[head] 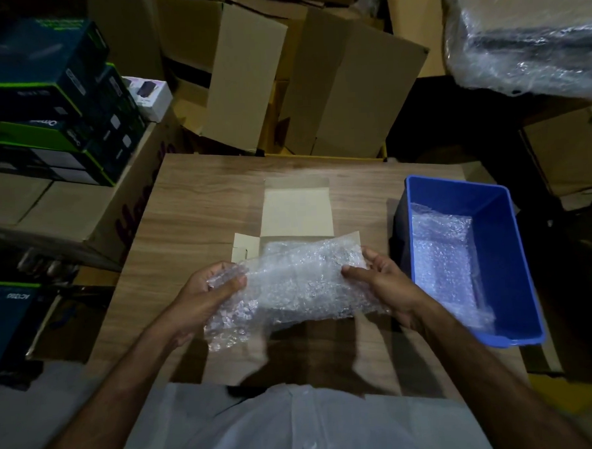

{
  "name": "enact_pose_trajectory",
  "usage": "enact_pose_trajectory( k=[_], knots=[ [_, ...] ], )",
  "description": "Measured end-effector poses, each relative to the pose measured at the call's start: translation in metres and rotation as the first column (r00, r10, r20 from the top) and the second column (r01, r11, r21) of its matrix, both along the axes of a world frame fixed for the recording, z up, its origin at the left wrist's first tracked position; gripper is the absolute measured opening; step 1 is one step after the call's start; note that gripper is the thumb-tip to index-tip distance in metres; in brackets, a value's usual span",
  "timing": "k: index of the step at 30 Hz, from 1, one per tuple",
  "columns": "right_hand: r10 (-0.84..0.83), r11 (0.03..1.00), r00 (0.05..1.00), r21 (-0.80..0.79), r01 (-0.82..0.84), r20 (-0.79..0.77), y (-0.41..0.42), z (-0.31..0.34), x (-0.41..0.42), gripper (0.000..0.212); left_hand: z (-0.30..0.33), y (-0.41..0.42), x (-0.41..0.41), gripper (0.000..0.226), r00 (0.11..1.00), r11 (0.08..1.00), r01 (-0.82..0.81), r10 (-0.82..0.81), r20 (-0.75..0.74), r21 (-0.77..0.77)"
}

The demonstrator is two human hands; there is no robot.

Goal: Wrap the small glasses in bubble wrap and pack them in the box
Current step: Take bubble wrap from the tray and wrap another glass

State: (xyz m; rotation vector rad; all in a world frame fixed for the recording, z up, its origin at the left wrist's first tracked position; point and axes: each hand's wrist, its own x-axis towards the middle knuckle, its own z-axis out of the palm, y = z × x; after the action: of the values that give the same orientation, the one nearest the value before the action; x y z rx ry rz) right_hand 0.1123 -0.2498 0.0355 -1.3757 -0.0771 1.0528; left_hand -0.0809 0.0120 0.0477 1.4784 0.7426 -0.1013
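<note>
A sheet of clear bubble wrap (294, 286) is held above the wooden table (197, 209), bundled between both hands. My left hand (205, 294) grips its left end, fingers curled into the wrap. On the right end, my right hand (383, 281) holds it with the thumb on top. Whether a glass is inside the bundle cannot be seen. Just behind the wrap lies a small pale cardboard box (297, 210), open with its flaps spread; its lower part is hidden by the wrap.
A blue plastic bin (508, 247) with more bubble wrap (443, 251) inside stands at the table's right. Brown cartons (314, 86) stand beyond the far edge, stacked dark product boxes (41, 100) at the left, a plastic-wrapped bundle (524, 33) top right.
</note>
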Motion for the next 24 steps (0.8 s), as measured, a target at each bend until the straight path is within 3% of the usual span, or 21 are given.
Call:
enact_pose_trajectory(
  k=[3, 6, 9, 12, 14, 16, 19, 21, 24],
  knots=[
    [-0.014, 0.998, 0.997, 0.053, 0.018, -0.078, 0.003, 0.000, -0.001, 0.029, -0.003, 0.007, -0.004, 0.041, 0.995, 0.991, 0.096, -0.100, -0.030, -0.097],
    [-0.016, 1.000, 0.999, -0.015, 0.016, -0.042, 0.008, -0.003, 0.000, 0.015, -0.008, 0.012, -0.006, 0.015, 0.989, 0.990, 0.138, -0.140, -0.052, -0.041],
    [-0.032, 0.994, 0.999, -0.102, 0.033, 0.005, 0.010, -0.009, 0.001, 0.022, -0.008, 0.012, -0.004, 0.018, 0.979, 0.981, 0.191, -0.193, -0.068, -0.039],
    [0.000, 0.998, 0.999, -0.063, -0.003, -0.041, 0.005, -0.015, 0.004, 0.034, -0.004, 0.014, -0.003, 0.015, 0.966, 0.966, 0.246, -0.251, -0.064, -0.078],
    [0.120, 0.981, 0.992, -0.157, -0.111, 0.048, 0.001, -0.016, 0.008, 0.048, -0.001, 0.014, -0.002, 0.046, 0.960, 0.955, 0.274, -0.279, -0.034, -0.115],
    [0.167, 0.966, 0.968, -0.227, -0.123, 0.185, 0.003, -0.018, 0.008, 0.041, 0.000, 0.011, 0.001, 0.068, 0.973, 0.971, 0.225, -0.228, -0.036, -0.076],
    [0.101, 0.989, 0.957, -0.132, -0.067, 0.271, 0.009, -0.022, 0.008, 0.040, -0.002, 0.005, 0.008, 0.040, 0.990, 0.988, 0.143, -0.142, -0.025, 0.060],
    [0.092, 0.995, 0.963, -0.069, -0.076, 0.253, 0.009, -0.019, 0.008, 0.036, -0.004, 0.000, 0.011, 0.047, 0.991, 0.987, 0.130, -0.128, -0.024, 0.096],
    [0.182, 0.983, 0.936, -0.078, -0.166, 0.301, 0.008, -0.023, 0.009, 0.012, -0.011, -0.002, 0.016, 0.020, 0.977, 0.964, 0.212, -0.211, -0.024, 0.158]
  ],
)
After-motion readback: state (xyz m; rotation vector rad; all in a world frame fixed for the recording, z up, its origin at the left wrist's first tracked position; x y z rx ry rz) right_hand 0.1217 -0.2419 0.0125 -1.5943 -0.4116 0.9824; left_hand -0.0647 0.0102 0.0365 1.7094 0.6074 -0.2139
